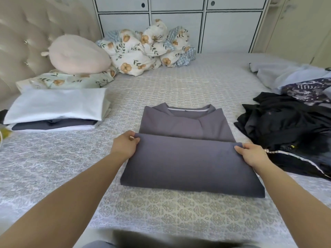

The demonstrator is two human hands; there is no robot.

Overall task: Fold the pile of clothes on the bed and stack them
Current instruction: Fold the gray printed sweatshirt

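A grey shirt (186,158) lies in the middle of the bed, its sides tucked in and its lower half folded up over the upper half; the collar shows at the far end. My left hand (124,144) pinches the left corner of the folded-up edge. My right hand (252,154) pinches the right corner of the same edge. To the left sits a stack of folded clothes (55,110), white on top with a dark layer under it. On the right lies the unfolded pile (286,126) of black, patterned and pale garments.
The patterned bedspread (170,212) covers the bed. A rumpled floral duvet (146,49) and a pink round cushion (77,56) lie at the far side, near the tufted headboard (23,38). White cupboard doors (179,24) stand behind the bed.
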